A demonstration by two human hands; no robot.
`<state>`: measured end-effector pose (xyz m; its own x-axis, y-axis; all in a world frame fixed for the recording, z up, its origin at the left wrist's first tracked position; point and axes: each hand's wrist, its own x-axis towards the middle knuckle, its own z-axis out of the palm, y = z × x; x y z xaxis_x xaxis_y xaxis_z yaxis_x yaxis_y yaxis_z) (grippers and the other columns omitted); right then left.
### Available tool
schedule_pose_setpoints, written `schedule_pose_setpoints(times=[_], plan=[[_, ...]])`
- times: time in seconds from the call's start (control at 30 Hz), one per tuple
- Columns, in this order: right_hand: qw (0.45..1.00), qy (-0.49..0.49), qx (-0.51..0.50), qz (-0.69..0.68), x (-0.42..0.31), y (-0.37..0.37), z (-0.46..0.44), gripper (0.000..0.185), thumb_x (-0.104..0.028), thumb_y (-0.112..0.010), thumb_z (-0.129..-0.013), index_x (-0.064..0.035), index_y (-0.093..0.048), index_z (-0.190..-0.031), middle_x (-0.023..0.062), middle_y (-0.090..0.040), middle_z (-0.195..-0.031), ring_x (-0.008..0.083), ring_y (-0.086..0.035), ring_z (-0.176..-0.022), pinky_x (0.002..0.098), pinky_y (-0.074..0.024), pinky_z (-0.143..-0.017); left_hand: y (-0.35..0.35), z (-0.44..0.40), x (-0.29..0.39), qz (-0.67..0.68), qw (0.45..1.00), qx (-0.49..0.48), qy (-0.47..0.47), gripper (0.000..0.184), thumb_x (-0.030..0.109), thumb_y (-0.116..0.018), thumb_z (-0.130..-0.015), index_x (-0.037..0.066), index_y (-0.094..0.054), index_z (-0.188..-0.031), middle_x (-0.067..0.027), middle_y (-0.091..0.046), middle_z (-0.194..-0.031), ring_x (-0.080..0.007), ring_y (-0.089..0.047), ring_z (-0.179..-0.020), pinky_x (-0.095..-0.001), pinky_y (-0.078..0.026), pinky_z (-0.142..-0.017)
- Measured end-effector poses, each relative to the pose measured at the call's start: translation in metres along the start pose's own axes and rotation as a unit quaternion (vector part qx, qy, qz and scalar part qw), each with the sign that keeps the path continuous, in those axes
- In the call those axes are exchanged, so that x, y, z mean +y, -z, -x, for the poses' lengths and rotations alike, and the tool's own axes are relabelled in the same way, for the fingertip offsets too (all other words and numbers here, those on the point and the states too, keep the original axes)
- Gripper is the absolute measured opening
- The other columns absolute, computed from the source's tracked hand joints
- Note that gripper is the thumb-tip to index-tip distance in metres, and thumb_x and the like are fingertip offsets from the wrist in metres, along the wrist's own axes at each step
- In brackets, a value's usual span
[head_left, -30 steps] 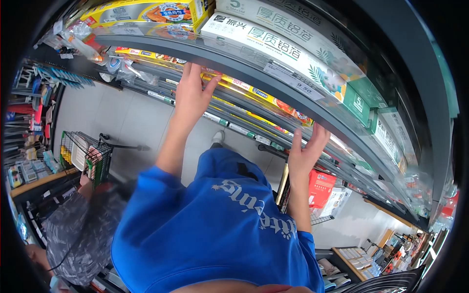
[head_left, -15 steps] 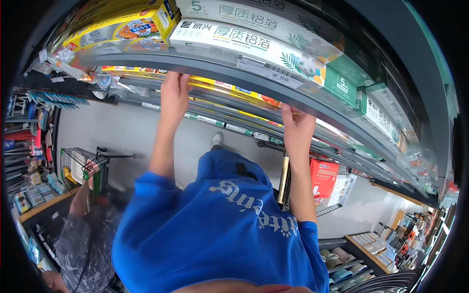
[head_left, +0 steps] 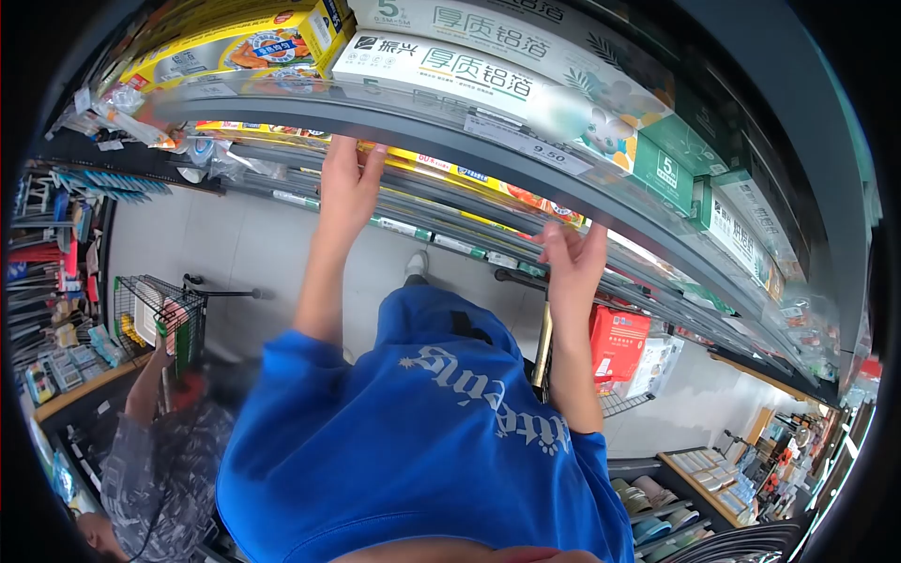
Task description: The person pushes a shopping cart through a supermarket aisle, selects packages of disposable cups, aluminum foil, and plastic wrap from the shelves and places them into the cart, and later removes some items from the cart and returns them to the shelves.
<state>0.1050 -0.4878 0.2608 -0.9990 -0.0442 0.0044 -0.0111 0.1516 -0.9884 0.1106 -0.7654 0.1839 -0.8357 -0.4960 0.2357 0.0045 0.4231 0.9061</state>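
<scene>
Both my hands are raised to the lower shelf, beneath the grey edge of the shelf above [head_left: 413, 134]. My left hand [head_left: 349, 188] is at the left end of a long yellow box [head_left: 488, 180], thumb apart from the fingers; the shelf edge hides some fingertips, so contact is unclear. Near the box's right end, my right hand [head_left: 574, 261] has its thumb and fingers apart, with nothing visible between them. More yellow packaging [head_left: 258, 127] shows left of my left hand.
Above are white foil boxes [head_left: 450, 70], a yellow box [head_left: 235, 52] and a price tag [head_left: 526, 145]. A person in a patterned shirt [head_left: 160, 469] stands at lower left by a wire cart [head_left: 155, 314]. A red package [head_left: 619, 344] is beside my right forearm.
My right hand has drawn down slightly from the yellow box, uncovering more of its right end. My left thumb has spread further from the fingers. The view has shifted a little.
</scene>
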Motion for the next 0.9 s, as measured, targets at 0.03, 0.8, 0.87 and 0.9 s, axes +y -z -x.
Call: schedule_pose_setpoints(times=[0.03,0.8,0.87,0.9], plan=[[1.000,0.009,0.005,-0.001,0.001,-0.001,0.007,0.069,-0.003,-0.062,-0.097,-0.0016,-0.026,-0.156,0.0124,-0.065,-0.108,0.0151,-0.066,-0.083,0.0239,-0.0486,-0.062,-0.001,0.000,0.000,-0.012,1.000,-0.002,-0.003,0.017,0.005,-0.062,-0.097,-0.001,-0.058,-0.113,-0.0083,-0.065,-0.095,-0.0130,-0.061,-0.072,-0.0289,-0.048,-0.063],[0.999,0.013,0.002,0.035,0.042,0.011,0.034,0.086,0.005,-0.065,-0.091,-0.0042,-0.014,-0.159,0.0151,-0.030,-0.145,0.0174,-0.063,-0.105,0.0314,-0.0533,-0.090,-0.025,0.031,-0.001,0.223,0.965,0.013,0.139,0.059,0.008,-0.065,-0.097,-0.001,-0.032,-0.145,-0.0129,-0.045,-0.142,-0.0129,-0.062,-0.089,-0.0247,-0.049,-0.070],[0.999,0.013,-0.001,0.031,0.043,0.012,0.033,0.086,0.006,-0.065,-0.091,-0.0044,-0.014,-0.159,0.0150,-0.030,-0.144,0.0173,-0.064,-0.105,0.0314,-0.0535,-0.091,-0.029,0.037,-0.002,0.221,0.964,0.027,0.145,0.066,0.008,-0.065,-0.097,-0.002,-0.027,-0.150,-0.0133,-0.041,-0.147,-0.0131,-0.063,-0.090,-0.0248,-0.050,-0.071],[1.000,0.008,-0.007,0.025,0.042,0.013,0.031,0.086,0.006,-0.065,-0.091,-0.0048,-0.014,-0.159,0.0151,-0.031,-0.143,0.0174,-0.064,-0.105,0.0313,-0.0536,-0.090,-0.030,0.040,-0.001,0.217,0.965,0.033,0.146,0.070,0.007,-0.065,-0.096,-0.002,-0.024,-0.152,-0.0136,-0.039,-0.148,-0.0132,-0.063,-0.091,-0.0249,-0.050,-0.071]])
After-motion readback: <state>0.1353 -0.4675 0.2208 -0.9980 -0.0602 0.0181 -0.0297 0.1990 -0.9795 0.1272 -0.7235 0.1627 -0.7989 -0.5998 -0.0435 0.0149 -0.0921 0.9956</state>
